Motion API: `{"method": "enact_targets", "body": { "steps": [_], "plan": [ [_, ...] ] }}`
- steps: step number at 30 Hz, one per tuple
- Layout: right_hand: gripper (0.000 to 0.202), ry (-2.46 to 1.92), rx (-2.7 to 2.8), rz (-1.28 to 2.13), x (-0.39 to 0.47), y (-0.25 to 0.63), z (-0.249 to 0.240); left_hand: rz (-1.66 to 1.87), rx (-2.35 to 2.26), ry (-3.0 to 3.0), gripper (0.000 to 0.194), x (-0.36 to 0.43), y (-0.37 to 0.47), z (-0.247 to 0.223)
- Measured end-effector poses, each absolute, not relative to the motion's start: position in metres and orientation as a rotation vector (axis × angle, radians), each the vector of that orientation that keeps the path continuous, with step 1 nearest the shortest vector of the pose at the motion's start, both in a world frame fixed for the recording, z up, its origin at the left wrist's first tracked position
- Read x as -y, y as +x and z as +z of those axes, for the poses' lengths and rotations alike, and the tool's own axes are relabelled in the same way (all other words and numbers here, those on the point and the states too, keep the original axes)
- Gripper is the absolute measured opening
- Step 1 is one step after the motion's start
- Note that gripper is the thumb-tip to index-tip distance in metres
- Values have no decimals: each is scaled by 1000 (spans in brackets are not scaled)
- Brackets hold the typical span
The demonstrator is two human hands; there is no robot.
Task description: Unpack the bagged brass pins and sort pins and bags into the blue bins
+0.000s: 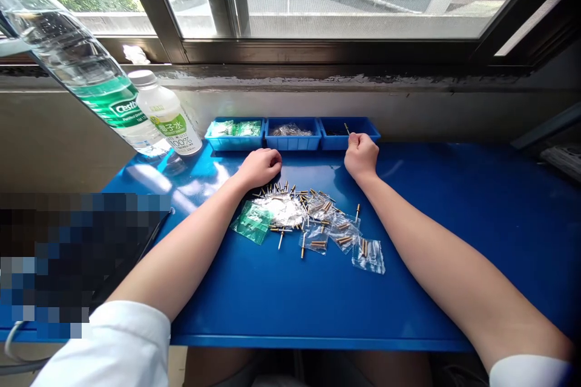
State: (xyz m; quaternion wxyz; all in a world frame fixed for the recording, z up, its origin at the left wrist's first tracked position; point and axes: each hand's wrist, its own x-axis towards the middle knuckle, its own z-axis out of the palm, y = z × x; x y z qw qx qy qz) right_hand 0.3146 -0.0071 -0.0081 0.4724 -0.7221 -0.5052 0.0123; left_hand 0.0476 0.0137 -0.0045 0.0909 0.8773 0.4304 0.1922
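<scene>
Three blue bins stand side by side along the far edge of the blue table (pixel 272 296), against the wall under the window. The left bin (pixel 235 144) holds green packets (pixel 249 128). The middle bin (pixel 293 143) holds a heap of small pieces, seemingly in clear wrapping, too small to make out. The right bin (pixel 330 143) has dark contents, which cannot be told apart in the shadow.

The right hand (pixel 362 156) is closed in a fist at the right bin, gripping a thin pin (pixel 347 128) that points up from between thumb and finger. Whether the fist is over the bin or just in front of it cannot be told. The left hand (pixel 260 168) is near the front of the left and middle bins, its fingers curled; whether it holds anything cannot be seen.

Between the forearms lies a pile of loose pins (pixel 305 211), mixed with small clear bags. One clear bag (pixel 368 255) at the pile's near right has brown pieces inside. A green bag (pixel 252 222) lies at the left side.

Left of the bins, a large bottle (pixel 113 94) holds clear liquid, and a smaller white-capped bottle (pixel 167 112) stands beside it.
</scene>
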Motion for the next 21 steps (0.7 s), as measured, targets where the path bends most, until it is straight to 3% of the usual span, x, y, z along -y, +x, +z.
{"method": "enact_targets", "body": {
  "steps": [9,16,21],
  "plan": [
    [36,-1866,1198,118,4,322,-7,561,-1284,2611,19,-13,48,-4],
    [58,-1820,1253,97,8,322,-4,544,-1297,2607,20,-13,48,-3],
    [57,-1596,1421,257,18,313,0,556,-1289,2614,19,-14,48,-4]
  ]
}}
